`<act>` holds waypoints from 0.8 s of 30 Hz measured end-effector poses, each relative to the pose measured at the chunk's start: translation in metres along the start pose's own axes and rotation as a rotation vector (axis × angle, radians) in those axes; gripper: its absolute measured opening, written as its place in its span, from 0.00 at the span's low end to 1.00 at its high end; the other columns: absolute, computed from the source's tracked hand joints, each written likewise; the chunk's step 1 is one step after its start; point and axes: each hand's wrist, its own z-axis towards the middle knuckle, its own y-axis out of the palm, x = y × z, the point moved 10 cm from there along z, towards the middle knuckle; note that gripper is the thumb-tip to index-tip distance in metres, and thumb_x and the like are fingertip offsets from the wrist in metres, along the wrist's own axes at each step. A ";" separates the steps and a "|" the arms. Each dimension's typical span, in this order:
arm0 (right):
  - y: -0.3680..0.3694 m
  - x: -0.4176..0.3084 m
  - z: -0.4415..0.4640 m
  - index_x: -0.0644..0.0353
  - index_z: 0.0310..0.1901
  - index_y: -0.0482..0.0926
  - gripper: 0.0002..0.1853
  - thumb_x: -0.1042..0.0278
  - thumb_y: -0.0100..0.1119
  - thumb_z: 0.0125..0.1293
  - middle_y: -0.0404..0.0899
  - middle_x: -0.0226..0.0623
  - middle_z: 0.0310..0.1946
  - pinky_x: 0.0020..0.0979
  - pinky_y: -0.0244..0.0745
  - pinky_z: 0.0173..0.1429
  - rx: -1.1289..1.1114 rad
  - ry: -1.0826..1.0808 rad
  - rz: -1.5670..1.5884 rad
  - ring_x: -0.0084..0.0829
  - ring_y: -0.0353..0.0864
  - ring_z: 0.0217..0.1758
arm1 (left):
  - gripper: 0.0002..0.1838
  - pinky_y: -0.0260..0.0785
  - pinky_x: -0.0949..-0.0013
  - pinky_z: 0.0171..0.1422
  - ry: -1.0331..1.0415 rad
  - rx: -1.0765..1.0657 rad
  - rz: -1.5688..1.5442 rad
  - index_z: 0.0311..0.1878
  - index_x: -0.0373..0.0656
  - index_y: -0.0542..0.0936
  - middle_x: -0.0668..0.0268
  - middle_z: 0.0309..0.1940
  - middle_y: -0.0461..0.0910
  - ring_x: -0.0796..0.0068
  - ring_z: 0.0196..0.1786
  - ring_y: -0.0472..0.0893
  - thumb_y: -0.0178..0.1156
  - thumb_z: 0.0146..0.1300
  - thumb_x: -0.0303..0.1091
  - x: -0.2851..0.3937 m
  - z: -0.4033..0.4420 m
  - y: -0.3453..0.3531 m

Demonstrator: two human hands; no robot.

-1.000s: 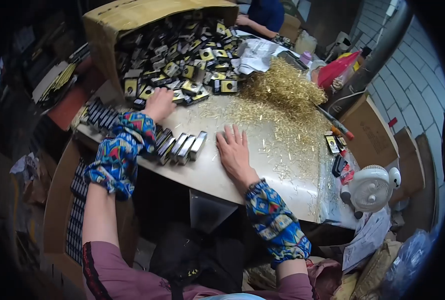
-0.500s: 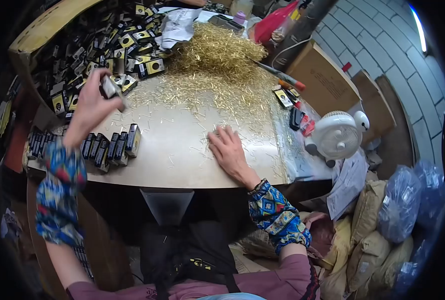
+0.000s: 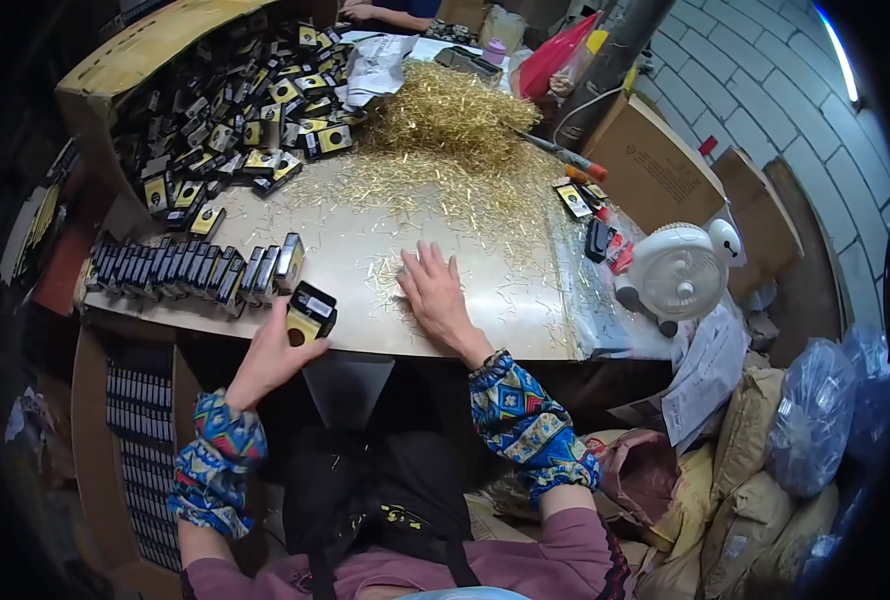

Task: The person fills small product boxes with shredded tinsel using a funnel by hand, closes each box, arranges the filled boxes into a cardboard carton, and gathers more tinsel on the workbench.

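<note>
On the bench point(image 3: 355, 320): row of boxes point(image 3: 170, 268) front left, heap of boxes point(image 3: 255, 125) behind, pile of metal pieces point(image 3: 450, 115) back centre, fan point(image 3: 677, 272) right.

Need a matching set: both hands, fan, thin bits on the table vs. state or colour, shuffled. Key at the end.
Column 1
1. left hand
2. right hand
3. fan
4. thin bits

Column 2
A. white
B. palm down on the table, fingers spread
C. gold, heaped toward the back
D. gripping a box

Pairs: 1-D, 2-B, 3-A, 4-C
</note>
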 end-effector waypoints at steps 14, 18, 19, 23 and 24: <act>0.030 -0.074 0.001 0.62 0.64 0.73 0.22 0.60 0.55 0.74 0.72 0.57 0.64 0.45 0.61 0.75 -0.051 -0.144 0.172 0.55 0.69 0.70 | 0.23 0.82 0.65 0.43 -0.656 0.163 -1.080 0.63 0.43 0.68 0.62 0.46 0.80 0.73 0.42 0.83 0.57 0.72 0.44 -0.131 -0.157 0.067; 0.013 -0.065 -0.012 0.64 0.57 0.79 0.17 0.62 0.57 0.73 0.82 0.51 0.46 0.37 0.76 0.55 -0.023 0.147 0.598 0.43 0.82 0.52 | 0.26 0.82 0.54 0.48 -0.727 0.159 -1.354 0.63 0.36 0.71 0.53 0.54 0.81 0.59 0.49 0.84 0.49 0.74 0.49 -0.142 -0.173 0.090; 0.004 -0.079 -0.029 0.64 0.56 0.79 0.16 0.64 0.58 0.73 0.84 0.47 0.39 0.34 0.77 0.46 -0.090 0.112 0.571 0.36 0.84 0.42 | 0.26 0.83 0.55 0.48 -0.737 0.153 -1.370 0.62 0.36 0.71 0.53 0.53 0.82 0.58 0.49 0.85 0.49 0.74 0.48 -0.144 -0.178 0.093; 0.054 -0.130 -0.136 0.67 0.52 0.82 0.16 0.62 0.60 0.72 0.82 0.41 0.23 0.30 0.75 0.30 -0.512 0.164 0.678 0.24 0.81 0.23 | 0.15 0.81 0.66 0.45 -0.737 0.102 -1.255 0.54 0.35 0.76 0.61 0.41 0.83 0.70 0.44 0.85 0.55 0.73 0.37 -0.143 -0.191 0.108; 0.078 -0.132 -0.168 0.67 0.52 0.81 0.17 0.60 0.61 0.72 0.81 0.42 0.22 0.30 0.74 0.28 -0.654 0.316 0.678 0.23 0.80 0.21 | 0.13 0.79 0.70 0.45 -0.715 0.084 -1.203 0.53 0.36 0.77 0.63 0.41 0.83 0.74 0.43 0.85 0.56 0.73 0.34 -0.146 -0.196 0.115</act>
